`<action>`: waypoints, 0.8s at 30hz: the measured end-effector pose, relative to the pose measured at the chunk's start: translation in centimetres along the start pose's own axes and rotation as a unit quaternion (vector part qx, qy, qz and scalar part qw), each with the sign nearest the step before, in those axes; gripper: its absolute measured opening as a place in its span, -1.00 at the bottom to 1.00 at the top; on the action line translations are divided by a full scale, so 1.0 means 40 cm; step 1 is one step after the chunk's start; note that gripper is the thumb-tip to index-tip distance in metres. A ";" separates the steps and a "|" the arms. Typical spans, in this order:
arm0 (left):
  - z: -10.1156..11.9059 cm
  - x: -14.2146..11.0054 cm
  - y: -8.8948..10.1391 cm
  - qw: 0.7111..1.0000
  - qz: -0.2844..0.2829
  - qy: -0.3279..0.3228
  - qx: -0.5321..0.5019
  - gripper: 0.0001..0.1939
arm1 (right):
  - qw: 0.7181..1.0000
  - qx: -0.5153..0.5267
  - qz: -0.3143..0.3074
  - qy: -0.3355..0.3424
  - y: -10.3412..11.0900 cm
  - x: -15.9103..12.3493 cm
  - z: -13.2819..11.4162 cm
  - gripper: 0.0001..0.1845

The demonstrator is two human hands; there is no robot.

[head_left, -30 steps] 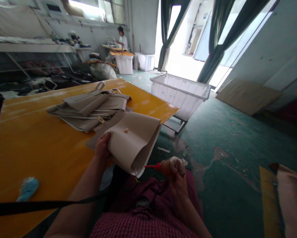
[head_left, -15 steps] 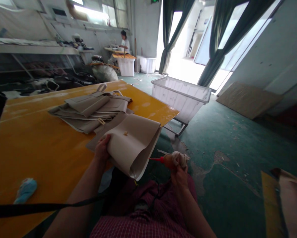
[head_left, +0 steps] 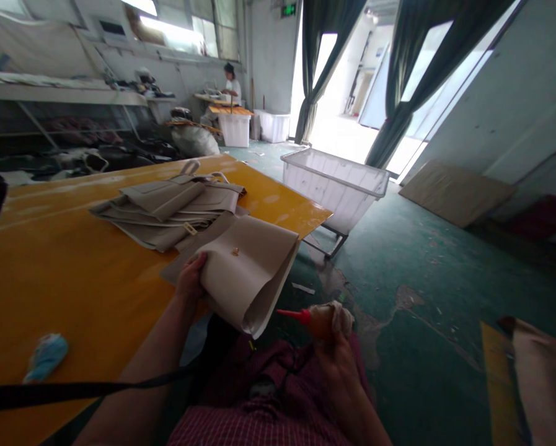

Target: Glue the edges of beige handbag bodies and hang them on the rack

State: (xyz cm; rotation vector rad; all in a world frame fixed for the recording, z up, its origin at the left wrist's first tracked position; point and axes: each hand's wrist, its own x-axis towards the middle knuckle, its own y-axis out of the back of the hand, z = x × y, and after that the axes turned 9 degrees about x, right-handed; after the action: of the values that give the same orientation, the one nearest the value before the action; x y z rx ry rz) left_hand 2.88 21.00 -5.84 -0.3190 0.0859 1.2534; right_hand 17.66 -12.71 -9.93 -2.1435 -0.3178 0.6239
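My left hand (head_left: pixel 191 275) grips the left side of a folded beige leather-like bag panel (head_left: pixel 252 263), which has a small gold clasp (head_left: pixel 235 251) on its face. The panel curls over on itself, and its open end faces right. In my right hand (head_left: pixel 336 347) is a glue bottle (head_left: pixel 322 322) with a red pointed nozzle (head_left: pixel 294 314), partly wrapped in a whitish cloth. The nozzle tip points left, a little apart from the panel's right edge. Behind the panel lies a pile of similar beige pieces (head_left: pixel 175 201) with a gold metal plate (head_left: pixel 190 228).
The yellow-topped table (head_left: pixel 96 291) bears a crumpled blue-and-white thing (head_left: pixel 48 358) at near left. A white plastic bin (head_left: pixel 336 183) on a metal frame stands beyond the table's right corner. Far back, a person (head_left: pixel 231 87) sits at a workbench. Boards (head_left: pixel 501 378) stand at lower right.
My right hand has moved slightly down with the glue bottle, and the nozzle tip has dropped away from the panel's edge. My left hand and the panel stay nearly the same.
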 end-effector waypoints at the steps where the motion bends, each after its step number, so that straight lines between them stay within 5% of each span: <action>1: 0.008 -0.003 -0.003 1.000 -0.001 0.004 -0.002 -0.30 | 1.000 0.003 -0.005 -0.008 -0.009 0.012 -0.009 -0.73; 12: 0.109 -0.018 0.012 0.993 -0.107 0.051 -0.020 -0.47 | 0.967 0.106 -0.023 -0.232 -0.279 0.002 0.056 -0.89; 16: 0.136 -0.008 0.042 0.988 -0.142 0.061 0.015 -0.55 | 0.961 0.105 -0.064 -0.249 -0.326 0.006 0.068 -0.88; 24: 0.198 0.043 0.062 0.944 -0.299 0.077 0.114 -0.58 | 0.960 0.098 -0.105 -0.241 -0.366 0.033 0.015 -0.92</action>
State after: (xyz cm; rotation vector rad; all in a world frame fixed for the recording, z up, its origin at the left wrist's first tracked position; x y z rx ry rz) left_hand 0.20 25.50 0.84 -0.2166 0.2465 0.6050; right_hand 18.40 -2.95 1.06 -1.7203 -0.7082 1.0057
